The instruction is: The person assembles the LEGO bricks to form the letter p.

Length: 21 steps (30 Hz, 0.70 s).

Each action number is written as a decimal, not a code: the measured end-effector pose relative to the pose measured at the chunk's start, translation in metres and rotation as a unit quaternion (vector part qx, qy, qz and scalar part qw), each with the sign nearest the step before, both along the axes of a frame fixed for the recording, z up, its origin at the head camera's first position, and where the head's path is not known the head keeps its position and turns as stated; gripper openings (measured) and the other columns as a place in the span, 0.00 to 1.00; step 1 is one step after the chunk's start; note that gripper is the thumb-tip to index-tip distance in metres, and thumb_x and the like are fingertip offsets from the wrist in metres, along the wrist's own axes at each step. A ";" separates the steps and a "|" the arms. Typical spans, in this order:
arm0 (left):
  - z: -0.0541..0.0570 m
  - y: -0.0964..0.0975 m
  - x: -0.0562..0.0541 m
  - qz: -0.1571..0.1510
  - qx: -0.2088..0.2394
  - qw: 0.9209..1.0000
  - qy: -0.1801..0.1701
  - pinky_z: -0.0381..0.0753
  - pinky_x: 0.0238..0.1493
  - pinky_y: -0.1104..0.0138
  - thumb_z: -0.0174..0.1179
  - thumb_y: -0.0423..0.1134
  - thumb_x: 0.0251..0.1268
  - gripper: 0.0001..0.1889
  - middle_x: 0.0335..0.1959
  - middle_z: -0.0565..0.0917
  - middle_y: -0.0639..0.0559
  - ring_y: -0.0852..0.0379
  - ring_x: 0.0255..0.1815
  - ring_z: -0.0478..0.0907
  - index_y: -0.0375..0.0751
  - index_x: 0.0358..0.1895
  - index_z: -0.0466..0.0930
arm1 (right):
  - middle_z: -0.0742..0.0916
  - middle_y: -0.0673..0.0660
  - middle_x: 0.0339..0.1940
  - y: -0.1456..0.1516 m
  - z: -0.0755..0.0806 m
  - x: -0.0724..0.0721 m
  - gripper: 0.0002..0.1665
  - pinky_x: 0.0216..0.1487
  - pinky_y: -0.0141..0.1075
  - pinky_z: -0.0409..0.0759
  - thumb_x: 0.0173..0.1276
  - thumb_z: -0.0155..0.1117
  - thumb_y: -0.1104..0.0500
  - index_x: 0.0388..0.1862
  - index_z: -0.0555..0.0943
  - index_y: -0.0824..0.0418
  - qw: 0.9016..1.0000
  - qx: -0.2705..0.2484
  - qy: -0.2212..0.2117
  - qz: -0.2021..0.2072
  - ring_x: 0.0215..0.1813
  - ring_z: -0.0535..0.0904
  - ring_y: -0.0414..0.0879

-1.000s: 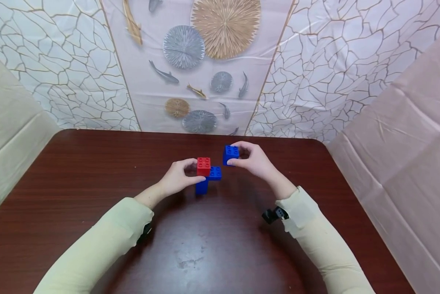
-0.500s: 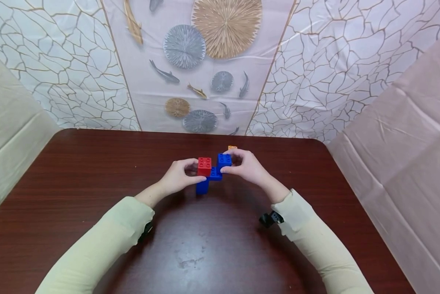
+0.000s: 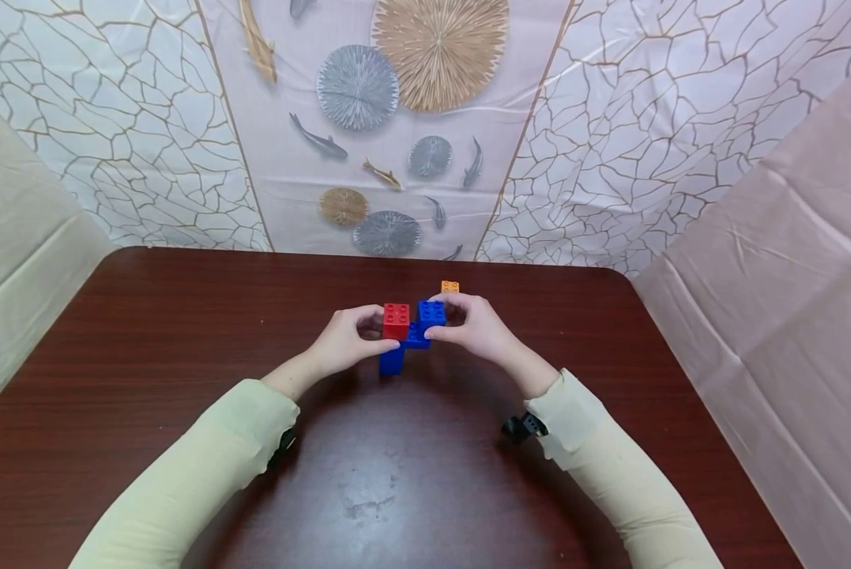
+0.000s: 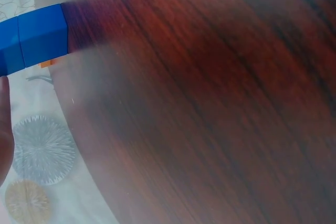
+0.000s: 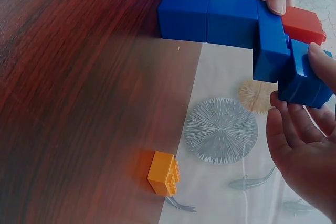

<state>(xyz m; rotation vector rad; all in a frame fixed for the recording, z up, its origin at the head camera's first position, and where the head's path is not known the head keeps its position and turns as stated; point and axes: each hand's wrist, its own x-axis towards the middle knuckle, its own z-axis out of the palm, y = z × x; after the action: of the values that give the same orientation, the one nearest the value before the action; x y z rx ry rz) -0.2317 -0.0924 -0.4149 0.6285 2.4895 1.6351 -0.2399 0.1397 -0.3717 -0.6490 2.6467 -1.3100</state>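
A tower of toy building bricks stands on the table. Two blue bricks (image 5: 185, 18) form its column, with a wider blue brick (image 5: 270, 56) across the top that overhangs to the right. On that wider brick's left part sits a red brick (image 3: 397, 322). My left hand (image 3: 340, 344) grips the tower's top, thumb and fingers around the red brick and its joint with the wider one. My right hand (image 3: 483, 325) pinches another blue brick (image 3: 431, 313) at the overhanging part, beside the red one. It looks slightly tilted there; whether it is fully seated I cannot tell.
An orange brick (image 5: 159, 172) lies on the table beyond my right hand, near the back edge. The dark wooden table (image 3: 368, 474) ends at a patterned cloth backdrop (image 3: 428, 229). Black wrist cameras (image 3: 525, 427) sit under the sleeves.
My right hand has moved left and slightly down, bringing its blue brick onto the overhang beside the red brick. The orange brick has come into sight behind it. My left hand stays nearly still.
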 end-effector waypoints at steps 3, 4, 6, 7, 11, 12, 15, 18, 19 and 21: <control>0.000 0.000 0.000 -0.001 0.000 1.000 0.007 0.81 0.49 0.61 0.69 0.40 0.52 0.19 0.43 0.84 0.45 0.54 0.42 0.82 0.39 0.47 0.78 | 0.85 0.60 0.40 0.000 0.000 0.001 0.25 0.41 0.34 0.79 0.54 0.72 0.58 0.52 0.78 0.62 1.000 0.006 0.009 0.002 0.38 0.77 0.49; 0.000 0.000 0.000 -0.002 -0.001 1.000 0.010 0.81 0.49 0.61 0.69 0.40 0.52 0.19 0.43 0.84 0.45 0.53 0.42 0.82 0.39 0.47 0.78 | 0.85 0.60 0.40 0.000 0.000 0.002 0.26 0.41 0.34 0.79 0.54 0.72 0.58 0.52 0.78 0.62 1.000 0.008 0.011 0.002 0.38 0.77 0.49; 0.000 0.000 0.000 -0.001 -0.001 1.000 0.008 0.81 0.49 0.61 0.69 0.39 0.52 0.19 0.42 0.84 0.45 0.53 0.42 0.82 0.39 0.47 0.78 | 0.85 0.60 0.40 0.000 0.000 0.003 0.26 0.41 0.35 0.80 0.54 0.72 0.57 0.52 0.78 0.62 1.000 0.010 0.011 0.001 0.38 0.77 0.49; 0.000 0.000 0.001 -0.001 0.000 1.000 0.006 0.81 0.49 0.61 0.69 0.39 0.52 0.18 0.43 0.84 0.45 0.53 0.43 0.82 0.39 0.47 0.78 | 0.85 0.60 0.40 0.000 0.001 0.004 0.26 0.41 0.35 0.80 0.54 0.72 0.57 0.52 0.78 0.62 1.000 0.011 0.013 0.001 0.38 0.77 0.49; 0.001 0.000 0.001 -0.001 -0.003 1.000 -0.005 0.81 0.50 0.60 0.69 0.39 0.52 0.19 0.44 0.84 0.46 0.53 0.44 0.82 0.40 0.47 0.78 | 0.85 0.60 0.41 0.000 0.002 0.006 0.26 0.43 0.37 0.80 0.55 0.71 0.58 0.53 0.78 0.62 1.000 0.021 0.010 -0.002 0.39 0.77 0.50; 0.002 0.000 0.002 -0.002 -0.004 1.000 -0.006 0.81 0.51 0.60 0.69 0.40 0.52 0.19 0.44 0.84 0.46 0.53 0.44 0.82 0.40 0.47 0.78 | 0.85 0.60 0.41 0.000 0.002 0.006 0.26 0.43 0.37 0.81 0.55 0.71 0.58 0.53 0.77 0.62 1.000 0.025 0.009 -0.004 0.40 0.77 0.50; 0.002 0.000 0.002 -0.003 -0.009 1.000 -0.001 0.81 0.51 0.60 0.69 0.40 0.52 0.19 0.44 0.84 0.46 0.53 0.45 0.82 0.40 0.47 0.78 | 0.85 0.60 0.42 0.001 0.002 0.007 0.27 0.44 0.38 0.81 0.55 0.71 0.57 0.54 0.77 0.61 0.999 0.035 0.005 -0.011 0.40 0.77 0.49; 0.002 0.000 0.001 -0.002 -0.010 1.000 0.004 0.80 0.52 0.60 0.70 0.40 0.52 0.19 0.44 0.84 0.45 0.52 0.45 0.82 0.40 0.46 0.78 | 0.85 0.60 0.43 0.001 0.002 0.008 0.27 0.44 0.39 0.81 0.55 0.71 0.57 0.54 0.77 0.61 0.999 0.039 0.003 -0.016 0.40 0.78 0.50; 0.002 0.000 0.001 -0.002 -0.010 1.000 0.006 0.80 0.52 0.60 0.70 0.40 0.52 0.19 0.44 0.84 0.45 0.52 0.45 0.82 0.40 0.46 0.78 | 0.84 0.60 0.44 0.001 0.001 0.008 0.27 0.44 0.39 0.81 0.56 0.71 0.57 0.55 0.77 0.61 0.999 0.039 0.003 -0.015 0.41 0.78 0.51; 0.001 0.000 0.001 -0.002 -0.009 1.000 0.007 0.80 0.52 0.60 0.70 0.40 0.52 0.18 0.44 0.84 0.45 0.52 0.45 0.82 0.40 0.46 0.78 | 0.84 0.61 0.45 0.001 0.001 0.008 0.27 0.45 0.40 0.82 0.56 0.71 0.57 0.55 0.76 0.61 0.999 0.037 0.000 -0.010 0.42 0.78 0.53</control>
<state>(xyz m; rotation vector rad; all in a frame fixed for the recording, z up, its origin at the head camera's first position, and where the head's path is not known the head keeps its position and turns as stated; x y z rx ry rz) -0.2311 -0.0926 -0.4137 0.6433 2.5071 1.6120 -0.2318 0.1409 -0.3705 -0.6139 2.6950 -1.2105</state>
